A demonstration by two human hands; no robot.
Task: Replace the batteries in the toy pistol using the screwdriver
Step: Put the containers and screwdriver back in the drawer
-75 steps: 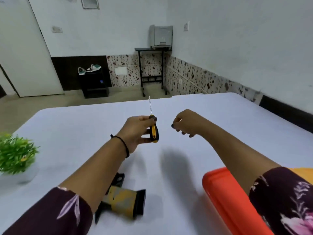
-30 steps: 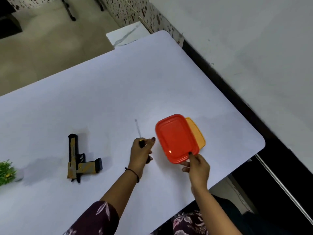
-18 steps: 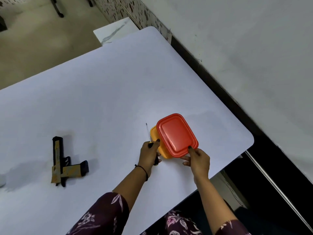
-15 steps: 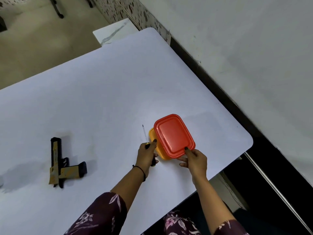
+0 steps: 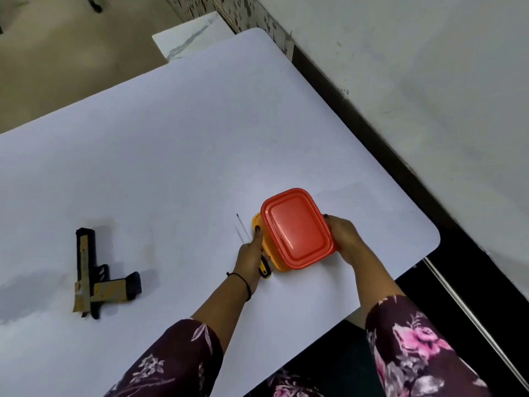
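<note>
Your pistol (image 5: 91, 270) lies well to the left of both hands, toward the table's (image 5: 200, 124) left side. Its barrel runs away from you and its grip points right, at your left hand (image 5: 252, 256), the nearer one. That hand grips the screwdriver (image 5: 264, 267), shaft pointing away, and one fingertip seems to touch the box (image 5: 274, 259) near the near right corner. Your right hand (image 5: 343, 239) clasps the box's other side. The lid (image 5: 297, 227) is on, so the contents are hidden.

White table (image 5: 200, 138) beside a pale wall (image 5: 429, 67), beige floor (image 5: 71, 53), speckled skirting (image 5: 252, 15), perhaps a marble slab (image 5: 191, 38)
</note>
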